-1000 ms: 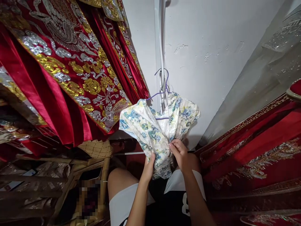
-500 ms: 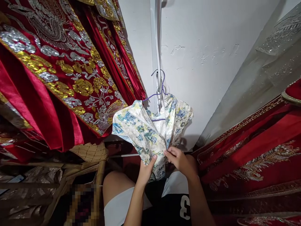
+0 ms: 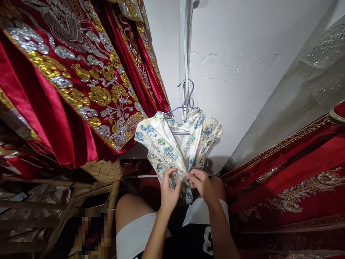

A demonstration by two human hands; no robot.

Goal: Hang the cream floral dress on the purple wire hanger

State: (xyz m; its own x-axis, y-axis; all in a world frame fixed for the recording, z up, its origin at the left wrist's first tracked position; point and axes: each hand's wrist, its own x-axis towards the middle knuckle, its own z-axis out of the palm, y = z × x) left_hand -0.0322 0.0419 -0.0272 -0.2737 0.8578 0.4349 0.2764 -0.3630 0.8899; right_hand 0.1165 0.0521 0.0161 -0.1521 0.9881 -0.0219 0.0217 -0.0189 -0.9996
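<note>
A small white dress with blue and green flowers (image 3: pixel 172 144) hangs on a purple wire hanger (image 3: pixel 185 102) from a strap on the white wall. Both my hands grip its front, low down, where the two edges meet. My left hand (image 3: pixel 168 192) pinches the left edge of the cloth. My right hand (image 3: pixel 201 181) pinches the right edge, its fingertips almost touching those of the left. The lower part of the dress is bunched behind my hands.
Red robes with gold and silver embroidery (image 3: pixel 81 82) hang close on the left. More red embroidered cloth (image 3: pixel 291 176) lies on the right, under a clear plastic cover (image 3: pixel 302 79). A woven cane chair (image 3: pixel 105 172) stands at the lower left. My knees in white shorts are below.
My hands have drawn closer together on the dress front, and the left thumb and fingers now pinch the cloth. The dress front is gathered more narrowly than before.
</note>
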